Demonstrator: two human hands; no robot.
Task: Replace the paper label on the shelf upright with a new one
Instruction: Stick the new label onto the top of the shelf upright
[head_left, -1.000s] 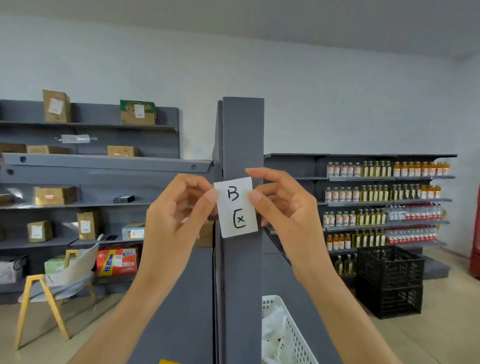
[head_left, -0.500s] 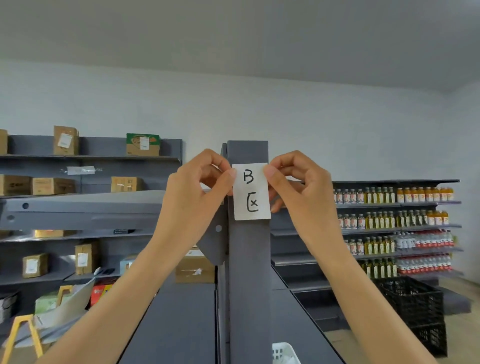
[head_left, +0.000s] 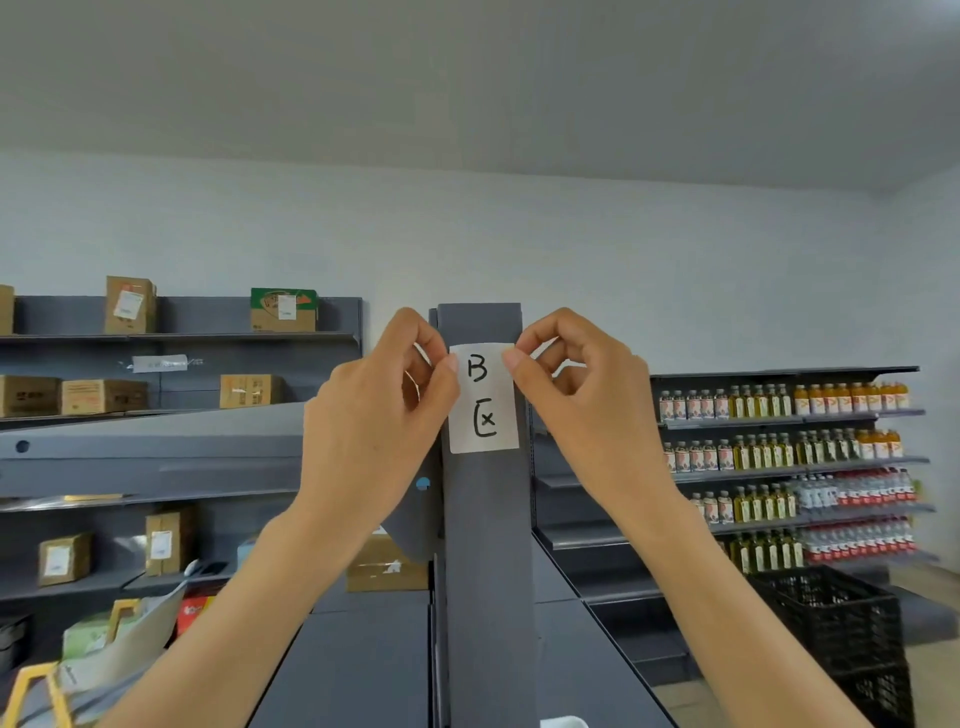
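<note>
A white paper label (head_left: 484, 410) with a handwritten "B" and a boxed mark lies flat against the grey shelf upright (head_left: 488, 545), just below its top end. My left hand (head_left: 379, 421) pinches the label's upper left edge between thumb and forefinger. My right hand (head_left: 576, 400) pinches its upper right corner the same way. Both forearms reach up from the bottom of the view on either side of the upright. The label's lower half hangs free of my fingers.
Grey shelves on the left hold cardboard boxes (head_left: 130, 304). Shelves on the right carry rows of bottles (head_left: 779, 400). Black plastic crates (head_left: 841, 634) stand stacked at the lower right. A yellow stool (head_left: 36, 691) with paper on it sits at the lower left.
Both hands have carried the label up the upright to near its top end, and the view has tilted upward with them. The grip on the label's two upper edges is unchanged.
</note>
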